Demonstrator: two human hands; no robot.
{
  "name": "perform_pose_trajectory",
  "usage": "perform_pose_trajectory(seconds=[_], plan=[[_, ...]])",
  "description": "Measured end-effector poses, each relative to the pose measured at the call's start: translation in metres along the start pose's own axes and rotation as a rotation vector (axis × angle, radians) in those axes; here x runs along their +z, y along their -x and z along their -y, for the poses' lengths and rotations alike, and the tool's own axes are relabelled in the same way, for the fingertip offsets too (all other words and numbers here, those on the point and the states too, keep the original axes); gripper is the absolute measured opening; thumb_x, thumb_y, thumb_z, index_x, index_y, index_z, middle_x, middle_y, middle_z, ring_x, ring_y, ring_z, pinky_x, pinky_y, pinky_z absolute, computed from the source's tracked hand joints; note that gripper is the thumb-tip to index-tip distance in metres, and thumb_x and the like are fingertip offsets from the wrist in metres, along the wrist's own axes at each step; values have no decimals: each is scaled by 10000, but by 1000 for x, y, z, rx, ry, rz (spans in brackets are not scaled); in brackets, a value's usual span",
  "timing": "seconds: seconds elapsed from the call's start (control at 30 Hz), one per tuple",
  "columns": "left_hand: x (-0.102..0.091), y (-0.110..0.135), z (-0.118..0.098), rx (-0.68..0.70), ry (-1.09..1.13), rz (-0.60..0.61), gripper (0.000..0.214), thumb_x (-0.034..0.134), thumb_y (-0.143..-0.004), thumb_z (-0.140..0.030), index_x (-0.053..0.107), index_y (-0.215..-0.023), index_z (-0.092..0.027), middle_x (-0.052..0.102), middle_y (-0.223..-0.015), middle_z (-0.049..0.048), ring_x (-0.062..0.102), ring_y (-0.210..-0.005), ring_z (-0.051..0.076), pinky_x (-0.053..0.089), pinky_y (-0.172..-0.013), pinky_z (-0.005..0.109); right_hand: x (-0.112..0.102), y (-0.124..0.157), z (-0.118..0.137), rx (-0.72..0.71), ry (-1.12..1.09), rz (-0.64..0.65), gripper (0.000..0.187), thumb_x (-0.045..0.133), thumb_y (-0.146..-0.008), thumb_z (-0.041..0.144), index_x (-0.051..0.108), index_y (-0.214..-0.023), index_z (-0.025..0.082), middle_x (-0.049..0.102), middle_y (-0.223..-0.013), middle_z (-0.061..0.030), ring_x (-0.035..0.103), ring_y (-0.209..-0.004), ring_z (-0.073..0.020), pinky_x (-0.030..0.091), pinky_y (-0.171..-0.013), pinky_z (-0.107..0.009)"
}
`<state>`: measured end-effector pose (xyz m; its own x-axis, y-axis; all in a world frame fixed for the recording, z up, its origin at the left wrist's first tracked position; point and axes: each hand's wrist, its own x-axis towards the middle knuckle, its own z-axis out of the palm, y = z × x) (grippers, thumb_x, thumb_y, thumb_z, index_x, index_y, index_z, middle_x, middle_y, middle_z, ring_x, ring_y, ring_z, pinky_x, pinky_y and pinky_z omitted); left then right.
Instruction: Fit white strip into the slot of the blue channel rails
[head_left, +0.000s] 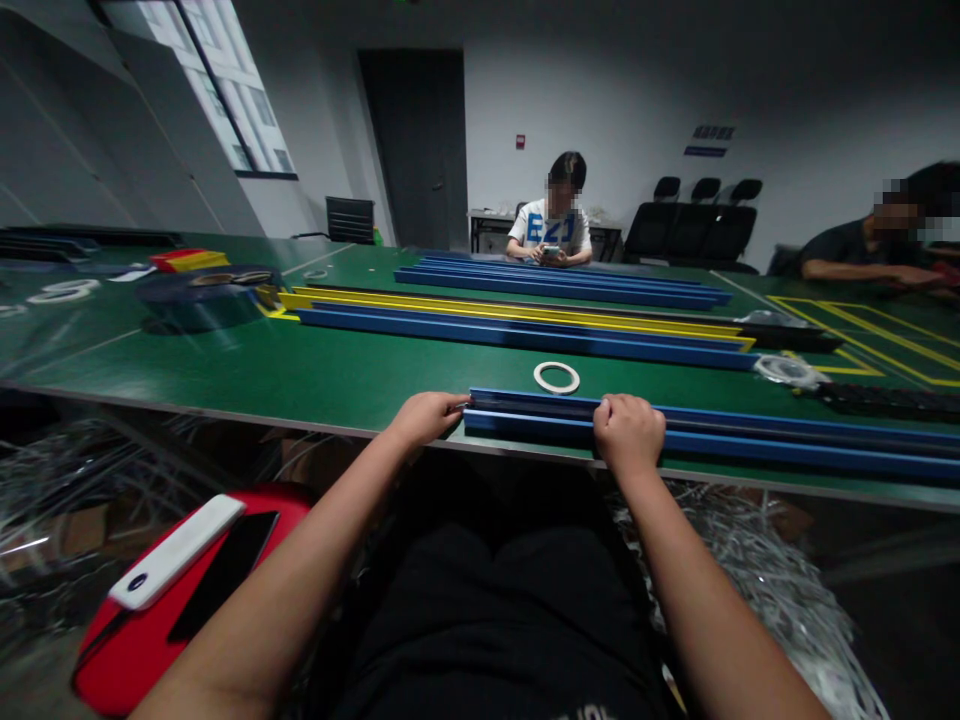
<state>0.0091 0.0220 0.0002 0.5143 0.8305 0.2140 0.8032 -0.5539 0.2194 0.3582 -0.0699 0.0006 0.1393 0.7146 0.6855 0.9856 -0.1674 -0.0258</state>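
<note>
A long blue channel profile (772,440) lies along the table's near edge, with a dark strip (525,403) running inside it. At the profile's left end, my left hand (431,416) is closed in a pinch, and whatever its fingertips hold is too small to make out. Further right, my right hand (631,432) is closed over the profile, its fingers curled down into the channel and hiding that stretch. Just beyond the profile, between my two hands, a white tape ring (556,378) rests flat on the green table (420,370).
Blue and yellow profiles (517,320) lie across the middle, more blue ones behind. A large dark roll (206,298) stands left. Two people sit beyond the table. A red stool (142,650) carries a white device and a dark phone-like slab. Plastic strips (757,590) heap below.
</note>
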Motion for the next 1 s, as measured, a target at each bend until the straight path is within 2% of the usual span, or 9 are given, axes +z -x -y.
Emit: perform_pose_trajectory(seconds=[0.53,0.7,1.0], plan=[[0,-4,5,-21,71,28,371,507,-890,-414,657,-1226,-374,741,-1088,-12,689,-931,184,453,-691,223,0,1,1,-14,-11,-16,306,404,-928,293,672,-851,166,629,-845,-94,470,-842,-211,217,-702,-332],[1,-3,6,-6,64,20,362,505,-893,-392,662,-1219,-373,728,-1130,-8,676,-1006,193,459,-730,229,0,0,1,-16,-3,-15,298,412,-928,293,672,-850,168,634,-848,-89,471,-836,-207,211,-696,-332],[1,0,6,51,56,6,345,463,-912,-363,685,-1176,-354,729,-1125,-19,675,-1011,177,464,-748,218,0,0,1,-19,-1,0,309,402,-931,290,682,-890,166,631,-846,-95,475,-850,-213,218,-699,-330]])
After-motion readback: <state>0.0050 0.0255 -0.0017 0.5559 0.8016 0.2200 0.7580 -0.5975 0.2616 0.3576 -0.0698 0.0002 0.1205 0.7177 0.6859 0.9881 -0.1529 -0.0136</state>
